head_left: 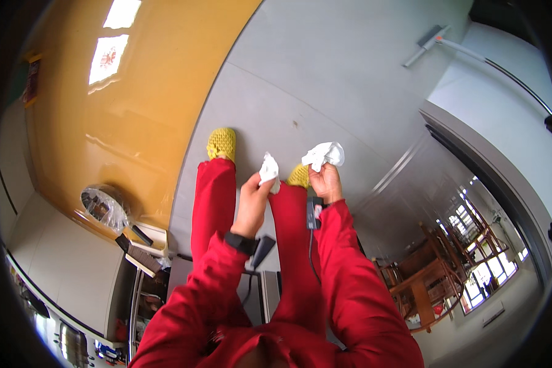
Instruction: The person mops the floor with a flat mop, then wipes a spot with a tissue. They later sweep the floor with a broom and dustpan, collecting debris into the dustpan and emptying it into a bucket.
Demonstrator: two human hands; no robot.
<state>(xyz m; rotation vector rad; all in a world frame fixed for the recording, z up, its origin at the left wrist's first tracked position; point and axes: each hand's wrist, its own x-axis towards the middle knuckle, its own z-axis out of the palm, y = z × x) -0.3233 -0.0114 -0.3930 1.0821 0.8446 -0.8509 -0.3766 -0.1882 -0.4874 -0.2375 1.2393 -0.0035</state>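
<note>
— Big grey floor (276, 110) ahead of you, running far out between two edges!
— And on your left, the glossy ochre surface (159, 92), its border curving right along that floor. Over on your right, the dark door frame (490, 162) marks the other side.
— Wooden chairs (426, 285) at near right, well apart from your arms. What's far right?
— A long-handled floor tool (431, 35), well beyond your reach. Near left, a pan in clear plastic (104, 208), and just beside it a brush (142, 260), both outside your left elbow.
— Your feet, in a left slipper (221, 143) and a right slipper (299, 176), both yellow, point far.
— Now your hands! Left hand (249, 203): fingers closed round a small white wad (268, 172), held up above your legs.
— Right hand (326, 183): pinching a wider crumpled white sheet (324, 155), spread beyond the fingertips on the far side.
— There's a gap between those two white pieces, with grey floor showing through it!
</note>
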